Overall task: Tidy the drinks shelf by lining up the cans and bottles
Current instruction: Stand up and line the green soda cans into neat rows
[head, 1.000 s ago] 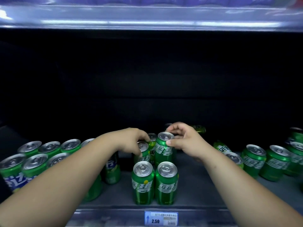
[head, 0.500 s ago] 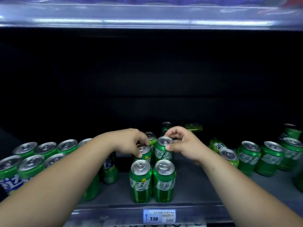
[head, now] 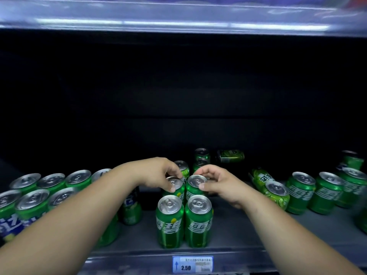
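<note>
Two green cans stand side by side at the shelf front: the left front can [head: 170,221] and the right front can [head: 199,221]. Directly behind them stand two more. My left hand [head: 158,173] pinches the rim of the second-row left can [head: 174,184]. My right hand [head: 216,181] pinches the rim of the second-row right can [head: 195,185]. Further back, upright green cans [head: 201,155] continue the rows, partly hidden by my hands. One can [head: 230,155] lies on its side at the back.
A block of upright green cans [head: 37,197] fills the left of the shelf, some with blue labels. Loose cans [head: 299,191] stand at the right, one tilted can [head: 276,193] among them. A price tag [head: 192,263] reading 2.50 sits on the shelf edge. An upper shelf [head: 178,18] overhangs.
Both hands have drawn the two second-row cans forward, closing them up behind the front pair. The cans at the back have come into view.
</note>
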A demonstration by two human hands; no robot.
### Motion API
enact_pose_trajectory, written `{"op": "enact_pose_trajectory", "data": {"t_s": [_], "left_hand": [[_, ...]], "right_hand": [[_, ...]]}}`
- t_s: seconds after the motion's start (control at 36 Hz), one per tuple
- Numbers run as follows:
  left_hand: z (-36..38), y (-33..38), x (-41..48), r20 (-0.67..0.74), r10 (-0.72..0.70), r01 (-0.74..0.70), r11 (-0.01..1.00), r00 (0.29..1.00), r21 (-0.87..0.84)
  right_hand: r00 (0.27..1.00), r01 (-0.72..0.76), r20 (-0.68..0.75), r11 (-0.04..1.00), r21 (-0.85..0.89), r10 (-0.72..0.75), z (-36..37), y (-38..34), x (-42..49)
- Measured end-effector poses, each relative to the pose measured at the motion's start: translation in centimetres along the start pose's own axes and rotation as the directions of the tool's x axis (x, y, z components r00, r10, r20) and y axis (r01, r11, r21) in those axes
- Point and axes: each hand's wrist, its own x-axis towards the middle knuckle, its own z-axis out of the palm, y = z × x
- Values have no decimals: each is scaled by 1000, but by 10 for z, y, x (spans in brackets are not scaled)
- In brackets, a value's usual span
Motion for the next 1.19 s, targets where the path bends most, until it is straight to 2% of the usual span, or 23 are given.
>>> {"op": "enact_pose_trajectory", "data": {"t_s": [0.17, 0.36, 0.42, 0.5, 0.58, 0.64, 0.72, 0.83, 1.0, 1.08, 1.19], "left_hand": [[-4, 5, -1, 69, 17, -21, 998, 997, 60], [-6, 1, 0, 83, 23, -19, 999, 996, -44], [-6, 0, 1, 37, 34, -31, 995, 999, -90], [-5, 4, 5, -107, 43, -56, 992, 993, -114], [-7, 13, 13, -252, 64, -76, 996, 966, -37], [-7, 21, 21, -283, 85, -81, 996, 955, 25], [-6, 31, 38, -276, 53, -29, 995, 960, 92], [2, 45, 60, -241, -43, 67, 994, 970, 91], [14, 54, 89, -218, -164, 192, 975, 962, 115], [18, 58, 95, -231, -178, 212, 968, 957, 133], [19, 54, 99, -275, -175, 193, 980, 945, 38]], "right_hand": [[994, -32, 108, 999, 30, 29, -5, -5, -3], [998, -47, 56, 996, 76, 43, -6, -2, -7], [999, -34, 1, 996, 85, 34, -9, -4, -9], [995, -6, -100, 998, 58, 12, -18, -9, -10], [983, 9, -183, 1000, 23, -5, -26, -11, -12], [973, 13, -232, 1000, 8, -10, -30, -12, -13], [960, 5, -281, 1000, -1, -5, -37, -9, -12], [946, -3, -325, 1000, -20, -4, -43, -5, -8], [946, -7, -326, 1000, -10, 3, -43, 3, 0], [948, -5, -317, 1000, -8, 2, -43, 4, 4], [953, 12, -301, 1000, -6, -14, -46, 3, 10]]}}
